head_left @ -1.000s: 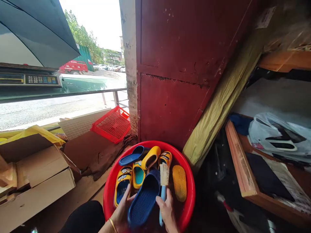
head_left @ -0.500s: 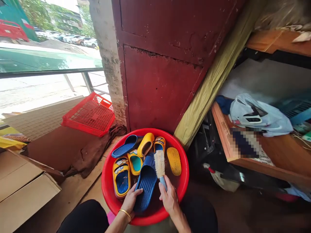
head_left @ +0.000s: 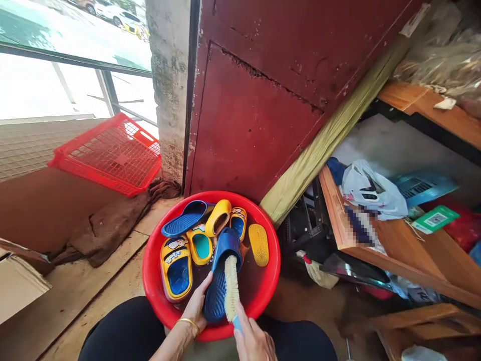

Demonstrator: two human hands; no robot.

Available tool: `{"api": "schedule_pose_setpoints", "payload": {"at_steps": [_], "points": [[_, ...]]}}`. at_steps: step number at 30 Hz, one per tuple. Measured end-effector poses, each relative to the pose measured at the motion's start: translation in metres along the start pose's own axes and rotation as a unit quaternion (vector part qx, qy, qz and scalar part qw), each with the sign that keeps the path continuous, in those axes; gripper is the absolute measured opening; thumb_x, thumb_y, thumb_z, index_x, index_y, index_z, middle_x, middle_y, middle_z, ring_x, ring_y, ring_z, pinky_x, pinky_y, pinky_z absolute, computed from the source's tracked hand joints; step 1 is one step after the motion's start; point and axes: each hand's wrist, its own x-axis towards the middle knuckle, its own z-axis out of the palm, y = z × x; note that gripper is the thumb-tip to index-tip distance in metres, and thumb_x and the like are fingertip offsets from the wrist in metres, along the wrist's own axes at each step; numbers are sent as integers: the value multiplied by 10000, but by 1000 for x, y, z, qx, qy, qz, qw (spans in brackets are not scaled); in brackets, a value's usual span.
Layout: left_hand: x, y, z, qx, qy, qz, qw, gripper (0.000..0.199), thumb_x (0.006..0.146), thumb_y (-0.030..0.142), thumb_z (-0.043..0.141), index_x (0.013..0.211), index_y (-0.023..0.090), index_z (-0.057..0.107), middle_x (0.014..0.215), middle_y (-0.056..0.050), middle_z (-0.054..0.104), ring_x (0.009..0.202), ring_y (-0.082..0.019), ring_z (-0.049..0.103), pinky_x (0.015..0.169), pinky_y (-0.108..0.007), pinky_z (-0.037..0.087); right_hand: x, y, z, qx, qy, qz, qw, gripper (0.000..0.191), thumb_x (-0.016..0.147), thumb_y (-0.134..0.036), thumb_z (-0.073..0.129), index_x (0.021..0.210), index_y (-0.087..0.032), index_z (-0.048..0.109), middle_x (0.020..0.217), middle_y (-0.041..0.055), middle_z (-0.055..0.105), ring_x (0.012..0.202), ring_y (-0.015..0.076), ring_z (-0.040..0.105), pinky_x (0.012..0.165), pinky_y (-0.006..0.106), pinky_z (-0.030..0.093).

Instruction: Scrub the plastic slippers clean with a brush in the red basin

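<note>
My left hand point(head_left: 197, 304), with a gold bangle at the wrist, grips the heel end of a dark blue slipper point(head_left: 215, 296) tilted in a red basin point(head_left: 149, 281). In my right hand point(head_left: 254, 337) is the blue handle of a scrubbing brush point(head_left: 232, 288). Its pale bristles lie along the slipper's ribbed footbed, reaching up under the strap. Around it in the basin are a yellow-and-blue slipper point(head_left: 176, 271), a yellow slipper with a teal insole point(head_left: 201, 244), a second blue slipper point(head_left: 184, 219) and several other yellow ones. Dark water shows at the bottom.
Behind the basin stands a dark red door point(head_left: 240, 125), with a yellowish cloth point(head_left: 300, 173) hanging beside it. A red plastic crate point(head_left: 112, 153) and brown cloth point(head_left: 105, 228) lie to the left. At right is a wooden drawer point(head_left: 406, 255) holding a white plastic bag point(head_left: 372, 188).
My right hand has drawn the brush down and toward me, from beside the slipper's strap onto its footbed. My left hand keeps its hold. The view has shifted and tilted.
</note>
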Motion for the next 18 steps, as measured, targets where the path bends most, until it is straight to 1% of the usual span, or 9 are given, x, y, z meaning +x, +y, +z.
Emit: {"api": "schedule_pose_setpoints", "payload": {"at_steps": [4, 6, 7, 9, 12, 13, 14, 16, 18], "points": [[2, -4, 0, 15, 1, 82, 996, 579, 839, 419, 713, 1370, 221, 594, 1185, -111, 761, 1011, -266, 748, 904, -402, 592, 72, -17, -13, -37, -35, -41, 998, 571, 971, -227, 382, 1540, -265, 416, 980, 100, 770, 856, 261, 747, 771, 318, 564], [2, -4, -2, 28, 6, 103, 994, 585, 846, 435, 700, 1380, 228, 585, 1200, -108, 755, 1030, -262, 742, 936, -405, 577, 90, -29, -12, -29, -37, -51, 998, 597, 975, -193, 378, 1569, -242, 351, 1015, 110, 762, 922, 258, 740, 796, 313, 552], [2, -4, -3, 38, 6, 101, 994, 588, 848, 457, 691, 1378, 224, 587, 1186, -110, 760, 1025, -265, 743, 937, -410, 575, 90, -32, -10, -25, -37, -57, 997, 613, 972, -184, 384, 1579, -242, 324, 1028, 108, 758, 934, 255, 736, 801, 314, 550], [2, -3, -4, 56, 2, 75, 996, 613, 847, 518, 667, 1363, 195, 597, 1136, -124, 774, 991, -283, 751, 907, -428, 585, 72, -31, -5, -23, -36, -82, 996, 637, 964, -198, 418, 1586, -269, 302, 1028, 91, 755, 908, 253, 734, 799, 320, 553], [1, -3, -4, 49, 5, 40, 998, 664, 849, 603, 614, 1337, 153, 611, 1076, -142, 786, 945, -300, 757, 847, -437, 603, 19, -17, 3, -56, -12, -134, 989, 595, 968, -316, 483, 1549, -376, 369, 1103, 59, 745, 891, 263, 725, 825, 348, 561], [1, -3, -4, 40, 8, 38, 998, 667, 853, 613, 599, 1335, 152, 611, 1068, -140, 788, 942, -300, 757, 840, -434, 606, 2, -11, 5, -79, 13, -129, 988, 562, 968, -351, 493, 1520, -419, 410, 1128, 50, 741, 894, 273, 723, 826, 359, 564], [1, -3, -3, 32, 8, 39, 999, 663, 859, 616, 586, 1334, 154, 612, 1065, -137, 789, 945, -299, 757, 838, -429, 607, -10, -7, 6, -102, 14, -123, 987, 559, 952, -359, 518, 1499, -438, 436, 1072, 43, 750, 835, 274, 722, 785, 360, 572], [1, -3, -2, 27, -2, 42, 999, 648, 870, 611, 570, 1332, 158, 616, 1073, -133, 788, 966, -300, 753, 851, -426, 606, -14, -3, 8, -144, -12, -117, 983, 571, 922, -335, 551, 1477, -438, 465, 970, 44, 753, 729, 263, 710, 709, 347, 575], [1, -4, -2, 37, -10, 51, 998, 639, 870, 588, 589, 1343, 158, 612, 1103, -139, 780, 1003, -303, 745, 883, -434, 599, 9, -8, 7, -178, -38, -110, 977, 567, 914, -244, 532, 1465, -373, 500, 995, 91, 752, 742, 266, 717, 707, 347, 574]]}}
